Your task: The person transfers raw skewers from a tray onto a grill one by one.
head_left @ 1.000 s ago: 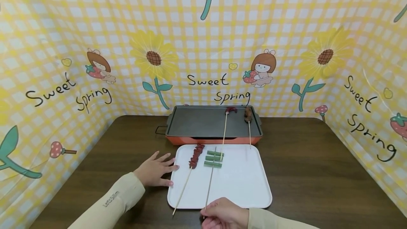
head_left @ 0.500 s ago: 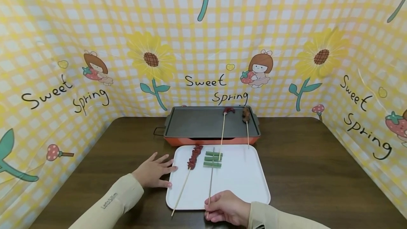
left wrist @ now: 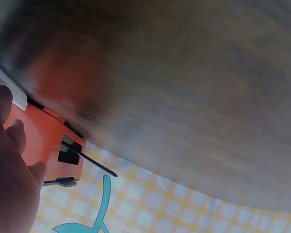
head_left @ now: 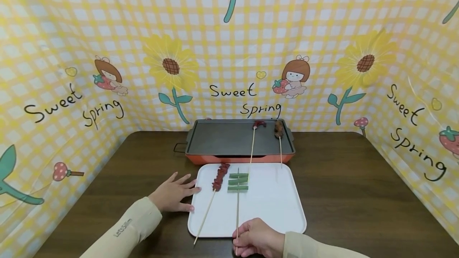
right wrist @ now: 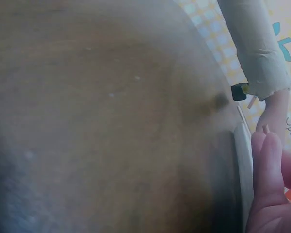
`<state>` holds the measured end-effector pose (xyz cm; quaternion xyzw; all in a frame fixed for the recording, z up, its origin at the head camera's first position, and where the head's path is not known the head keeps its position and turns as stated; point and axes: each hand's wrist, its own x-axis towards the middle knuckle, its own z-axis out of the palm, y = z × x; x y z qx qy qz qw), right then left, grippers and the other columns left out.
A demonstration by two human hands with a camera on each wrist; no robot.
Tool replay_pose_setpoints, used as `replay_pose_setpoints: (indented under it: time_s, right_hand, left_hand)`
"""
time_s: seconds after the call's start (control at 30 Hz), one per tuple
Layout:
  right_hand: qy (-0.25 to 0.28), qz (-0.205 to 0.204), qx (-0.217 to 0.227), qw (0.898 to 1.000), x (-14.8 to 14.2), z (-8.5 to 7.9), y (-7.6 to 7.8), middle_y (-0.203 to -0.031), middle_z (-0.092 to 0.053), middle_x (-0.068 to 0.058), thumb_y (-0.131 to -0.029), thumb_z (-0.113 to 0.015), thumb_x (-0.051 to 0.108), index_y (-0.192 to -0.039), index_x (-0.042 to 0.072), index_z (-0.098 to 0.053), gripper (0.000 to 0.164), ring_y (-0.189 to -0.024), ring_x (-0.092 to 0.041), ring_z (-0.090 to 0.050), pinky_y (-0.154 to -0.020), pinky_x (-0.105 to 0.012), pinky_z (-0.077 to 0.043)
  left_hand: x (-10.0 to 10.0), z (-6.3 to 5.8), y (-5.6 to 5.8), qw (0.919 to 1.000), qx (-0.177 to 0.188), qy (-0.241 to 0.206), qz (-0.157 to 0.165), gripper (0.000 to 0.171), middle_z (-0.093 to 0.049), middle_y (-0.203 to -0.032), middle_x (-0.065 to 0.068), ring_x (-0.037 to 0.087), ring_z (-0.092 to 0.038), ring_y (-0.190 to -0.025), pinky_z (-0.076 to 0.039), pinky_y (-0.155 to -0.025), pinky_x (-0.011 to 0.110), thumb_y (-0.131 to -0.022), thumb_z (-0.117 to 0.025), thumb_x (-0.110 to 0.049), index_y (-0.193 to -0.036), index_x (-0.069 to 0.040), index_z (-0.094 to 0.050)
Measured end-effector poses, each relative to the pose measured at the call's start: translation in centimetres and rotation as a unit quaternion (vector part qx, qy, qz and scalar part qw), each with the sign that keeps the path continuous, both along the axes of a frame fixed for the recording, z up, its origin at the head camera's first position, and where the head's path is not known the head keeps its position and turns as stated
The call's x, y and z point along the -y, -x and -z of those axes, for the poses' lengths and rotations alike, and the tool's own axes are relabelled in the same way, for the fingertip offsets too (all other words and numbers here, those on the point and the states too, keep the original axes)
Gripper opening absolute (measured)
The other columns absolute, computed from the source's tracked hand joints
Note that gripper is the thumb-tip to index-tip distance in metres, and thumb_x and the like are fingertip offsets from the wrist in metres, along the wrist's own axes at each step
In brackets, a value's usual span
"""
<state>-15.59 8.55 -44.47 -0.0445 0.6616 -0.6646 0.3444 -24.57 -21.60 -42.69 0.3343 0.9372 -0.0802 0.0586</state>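
The green skewer point(head_left: 238, 188), at lower centre, points straighter up the frame than a moment ago, so the handling seems centred on it. The right hand point(head_left: 257, 237) pinches its lower end; its green pieces sit above that hand, over the white tray point(head_left: 276, 202). The left hand point(head_left: 172, 194) spreads at the tray's left edge.

A dark wood-grain tabletop point(head_left: 348, 190) fills a curtained-off nook resembling a staged cooking booth, hemmed on three sides by yellow-and-white checked cloth point(head_left: 222, 47) printed with sunflowers point(head_left: 171, 66), cartoon figures point(head_left: 296, 75) and the words "Sweet Spring." An orange-sided griddle point(head_left: 218, 136), a white tray point(head_left: 269, 206) and loaded skewers point(head_left: 219, 176) lend a kitchen air; whether home or studio cannot be told.
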Motion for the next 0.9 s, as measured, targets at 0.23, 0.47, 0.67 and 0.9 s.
replay_pose_setpoints:
  time_s: [0.23, 0.47, 0.67, 0.9]
  right_hand:
    - [-0.037, -0.001, -0.028, 0.999, 0.2, -0.2, -0.7, -0.061, -0.061, 0.0, -0.082, -0.064, -0.01, -0.082, -0.001, -0.064, 0.009, -0.051, -0.002, -0.058, -0.046, -0.013, -0.046]
    - [-0.055, -0.017, -0.076, 0.995, 0.5, -1.0, -1.0, -0.059, -0.061, 0.002, -0.08, -0.068, -0.008, -0.08, 0.0, -0.066, 0.008, -0.052, -0.001, -0.058, -0.046, -0.013, -0.045]
    - [-0.04, -0.009, -0.078, 0.996, 0.6, -1.1, -0.9, -0.058, -0.06, 0.001, -0.081, -0.066, -0.009, -0.082, -0.001, -0.064, 0.008, -0.049, -0.004, -0.057, -0.045, -0.014, -0.045]
    - [-0.012, -0.006, -0.072, 0.997, 0.4, -1.7, -0.5, -0.064, -0.064, -0.005, -0.082, -0.065, -0.009, -0.089, -0.004, -0.061, 0.009, -0.05, -0.007, -0.059, -0.048, -0.018, -0.049]
  left_hand:
    - [0.0, -0.1, -0.2, 1.0, 0.007, -0.002, 0.001, 0.066, -0.048, -0.143, 0.007, 0.035, -0.033, -0.138, -0.02, -0.107, 0.062, -0.087, -0.052, -0.062, -0.14, -0.022, -0.053]
    - [-0.3, -0.4, -0.1, 0.9994, -0.028, 0.003, 0.018, 0.063, -0.053, -0.139, 0.007, 0.034, -0.036, -0.136, -0.024, -0.105, 0.061, -0.086, -0.054, -0.061, -0.133, -0.019, -0.06]
    - [-0.2, -0.2, -0.3, 0.999, -0.036, 0.004, 0.025, 0.065, -0.053, -0.138, 0.01, 0.034, -0.037, -0.135, -0.026, -0.104, 0.061, -0.085, -0.054, -0.06, -0.132, -0.015, -0.06]
    - [-0.2, -0.3, -0.5, 0.9992, -0.033, 0.003, 0.022, 0.064, -0.051, -0.141, 0.01, 0.034, -0.037, -0.135, -0.025, -0.105, 0.061, -0.087, -0.051, -0.06, -0.135, -0.018, -0.057]
